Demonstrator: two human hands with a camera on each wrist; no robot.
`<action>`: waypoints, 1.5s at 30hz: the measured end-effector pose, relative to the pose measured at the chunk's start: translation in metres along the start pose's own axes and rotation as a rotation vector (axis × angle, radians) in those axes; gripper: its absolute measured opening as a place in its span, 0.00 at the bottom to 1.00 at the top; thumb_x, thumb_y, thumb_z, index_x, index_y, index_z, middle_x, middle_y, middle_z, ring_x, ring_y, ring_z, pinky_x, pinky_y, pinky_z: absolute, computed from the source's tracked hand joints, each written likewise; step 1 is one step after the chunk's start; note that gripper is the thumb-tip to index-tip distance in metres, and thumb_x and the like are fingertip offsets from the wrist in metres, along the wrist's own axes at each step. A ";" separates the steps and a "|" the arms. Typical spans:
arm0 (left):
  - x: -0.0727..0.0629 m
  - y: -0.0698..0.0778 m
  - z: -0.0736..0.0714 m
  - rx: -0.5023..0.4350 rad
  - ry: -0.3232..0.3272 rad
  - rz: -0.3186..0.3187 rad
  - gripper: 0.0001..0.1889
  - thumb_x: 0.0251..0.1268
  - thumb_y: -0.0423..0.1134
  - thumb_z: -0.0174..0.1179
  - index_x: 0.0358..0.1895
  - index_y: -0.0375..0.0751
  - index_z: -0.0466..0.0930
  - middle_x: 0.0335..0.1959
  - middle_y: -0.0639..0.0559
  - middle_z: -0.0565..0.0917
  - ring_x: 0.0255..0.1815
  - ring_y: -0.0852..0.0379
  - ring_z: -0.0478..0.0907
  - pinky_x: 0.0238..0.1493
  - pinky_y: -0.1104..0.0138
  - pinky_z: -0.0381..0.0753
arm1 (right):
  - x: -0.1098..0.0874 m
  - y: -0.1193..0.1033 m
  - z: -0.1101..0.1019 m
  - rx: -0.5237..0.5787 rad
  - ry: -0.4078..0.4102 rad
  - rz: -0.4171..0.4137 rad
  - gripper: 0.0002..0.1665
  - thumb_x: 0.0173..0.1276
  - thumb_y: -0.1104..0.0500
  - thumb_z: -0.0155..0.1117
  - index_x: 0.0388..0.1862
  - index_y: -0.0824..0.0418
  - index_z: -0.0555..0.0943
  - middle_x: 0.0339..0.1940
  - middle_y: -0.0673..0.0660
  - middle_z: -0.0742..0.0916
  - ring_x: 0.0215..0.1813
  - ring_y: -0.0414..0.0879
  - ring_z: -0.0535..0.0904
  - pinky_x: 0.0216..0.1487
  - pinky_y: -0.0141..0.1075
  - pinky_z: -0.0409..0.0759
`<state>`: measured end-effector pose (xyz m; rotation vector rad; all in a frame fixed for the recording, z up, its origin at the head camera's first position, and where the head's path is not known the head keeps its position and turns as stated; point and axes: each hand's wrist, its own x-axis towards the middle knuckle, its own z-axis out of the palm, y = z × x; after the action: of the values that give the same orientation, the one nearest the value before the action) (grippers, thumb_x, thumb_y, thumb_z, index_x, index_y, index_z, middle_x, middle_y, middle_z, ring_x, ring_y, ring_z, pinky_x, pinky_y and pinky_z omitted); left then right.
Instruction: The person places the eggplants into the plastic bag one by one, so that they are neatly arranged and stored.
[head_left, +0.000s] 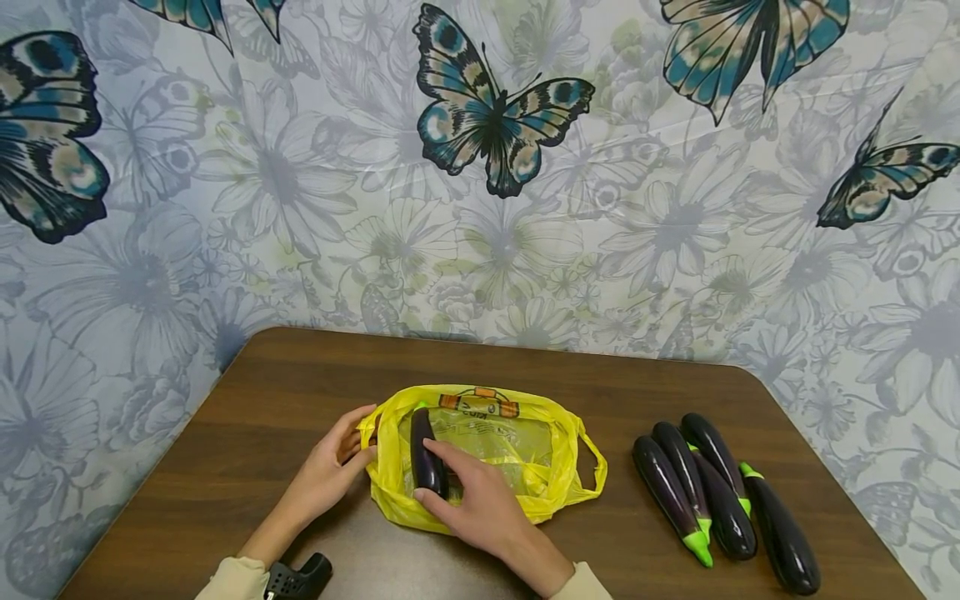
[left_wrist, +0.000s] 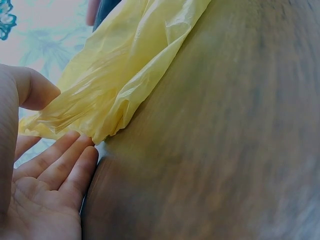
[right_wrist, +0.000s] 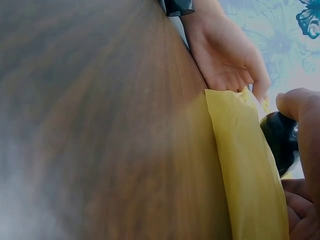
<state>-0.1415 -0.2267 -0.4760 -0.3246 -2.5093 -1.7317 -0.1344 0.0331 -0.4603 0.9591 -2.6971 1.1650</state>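
Note:
A yellow plastic bag [head_left: 480,450] lies on the table with its mouth spread wide. My left hand [head_left: 330,465] holds the bag's left edge; in the left wrist view, the thumb and fingers [left_wrist: 75,170] stand on either side of the gathered yellow plastic [left_wrist: 130,65]. Within the bag's mouth, near its left side, is a dark purple eggplant [head_left: 424,450], its green stem end pointing away from me. My right hand [head_left: 483,500] grips this eggplant from the right, thumb at the near end. The right wrist view shows the eggplant's dark end [right_wrist: 280,140] just over the bag's wall [right_wrist: 240,150].
Several more eggplants [head_left: 660,483] with bright green caps lie bunched to the right of the bag. Brown wood grain covers the table [head_left: 300,375]. A black wrist device [head_left: 300,577] sits at my left sleeve. Behind the table hangs a butterfly-patterned cloth [head_left: 510,250].

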 end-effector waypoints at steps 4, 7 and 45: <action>-0.001 0.001 0.000 0.003 0.000 -0.001 0.31 0.75 0.34 0.61 0.77 0.41 0.62 0.72 0.36 0.73 0.69 0.42 0.76 0.60 0.83 0.70 | 0.002 -0.001 0.002 -0.011 -0.010 0.003 0.36 0.74 0.36 0.62 0.77 0.46 0.71 0.71 0.51 0.81 0.66 0.44 0.81 0.62 0.41 0.84; -0.001 0.001 0.000 0.001 -0.001 0.000 0.31 0.75 0.34 0.61 0.77 0.41 0.62 0.71 0.36 0.74 0.69 0.41 0.77 0.60 0.83 0.70 | 0.003 -0.001 0.003 -0.015 -0.019 0.013 0.36 0.74 0.36 0.62 0.77 0.45 0.71 0.71 0.50 0.80 0.68 0.45 0.80 0.64 0.42 0.83; 0.000 0.001 0.000 0.051 0.010 -0.004 0.30 0.75 0.33 0.60 0.77 0.42 0.62 0.72 0.37 0.73 0.69 0.42 0.76 0.68 0.49 0.75 | 0.007 0.002 0.001 -0.003 -0.117 -0.028 0.30 0.79 0.54 0.54 0.78 0.49 0.69 0.77 0.53 0.75 0.75 0.46 0.72 0.73 0.47 0.74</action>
<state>-0.1410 -0.2259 -0.4752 -0.3061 -2.5438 -1.6635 -0.1406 0.0298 -0.4607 1.0949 -2.7632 1.1343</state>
